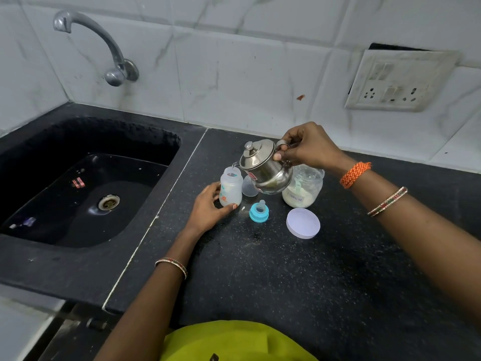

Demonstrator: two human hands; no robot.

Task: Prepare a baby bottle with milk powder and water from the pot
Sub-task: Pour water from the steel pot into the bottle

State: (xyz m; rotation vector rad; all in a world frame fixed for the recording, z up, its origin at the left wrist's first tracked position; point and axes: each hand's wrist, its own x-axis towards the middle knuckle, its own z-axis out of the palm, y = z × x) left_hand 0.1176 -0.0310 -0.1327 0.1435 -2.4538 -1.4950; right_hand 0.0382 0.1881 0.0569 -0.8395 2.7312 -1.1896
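**Pot tipped over the open bottle**

Water runs in a thin stream from the spout of the steel pot (265,166) into the open baby bottle (230,188), which stands upright on the black worktop (299,269). The right hand (305,149) grips the pot's handle and holds it tilted, lid on, spout toward nine o'clock. The left hand (208,209) wraps round the bottle's lower part, thumb at its base. A clear cap (249,187) sits just behind the bottle, partly hidden by the pot. At four o'clock from the bottle lies the blue teat ring (259,211); further right, the white jar lid (303,223). The powder jar (303,190) stands open behind the lid, seemingly with a scoop inside. The sink (86,183) lies at nine o'clock.
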